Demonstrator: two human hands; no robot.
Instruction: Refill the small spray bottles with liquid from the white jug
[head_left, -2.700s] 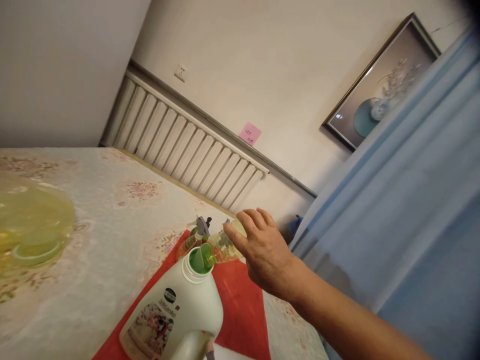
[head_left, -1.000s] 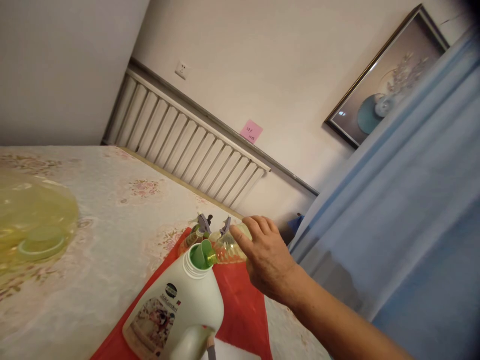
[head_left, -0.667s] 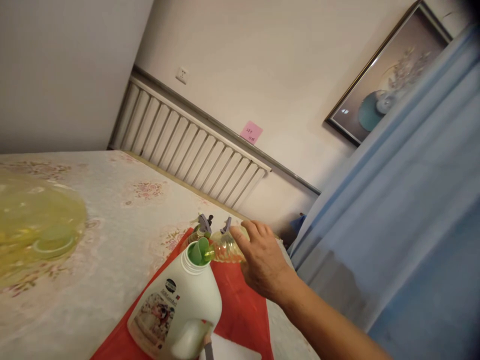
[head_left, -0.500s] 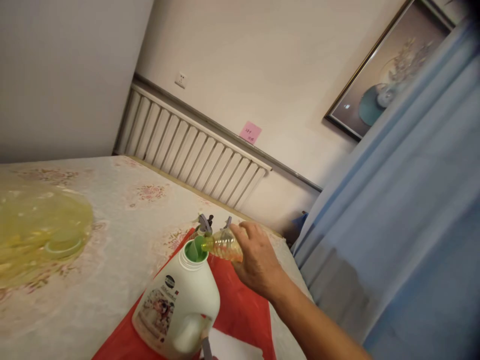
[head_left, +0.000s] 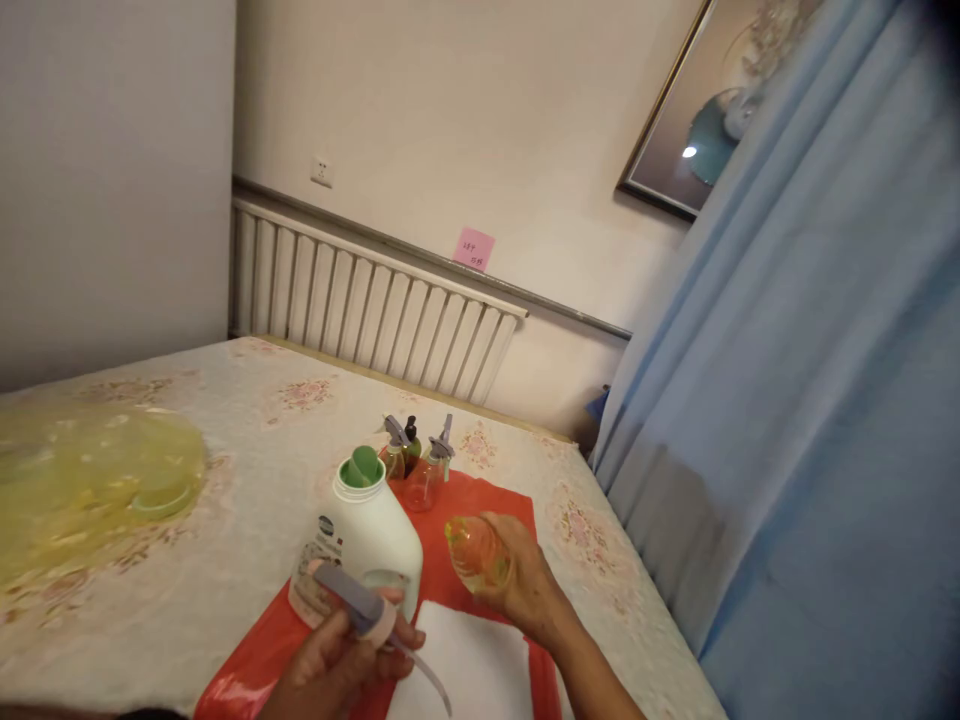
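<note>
My left hand [head_left: 337,655] grips a grey-and-pink spray trigger head [head_left: 361,603], its thin dip tube trailing down to the right. In my right hand [head_left: 521,575] is a clear ribbed bottle [head_left: 474,552] with yellowish liquid, held tilted with its mouth to the left. Left of the bottle and behind the spray head stands a big pale jug [head_left: 382,530] with a green spout [head_left: 364,467] in its uncapped neck. A red mat [head_left: 487,495] lies under the jug. A white sheet [head_left: 465,660] rests on it between my hands.
Behind the jug stand a clear spray bottle [head_left: 427,482] with a grey trigger and several other small bottles [head_left: 397,450]. A large yellow translucent bag or basin [head_left: 97,490] occupies the left of the floral tablecloth [head_left: 247,580]. A radiator [head_left: 360,300] lines the wall; a blue curtain [head_left: 795,420] hangs right.
My right hand has drawn the bottle away from the jug's mouth, right and downward, and tilted it up. My left hand has come into view with the spray head. The view has rotated.
</note>
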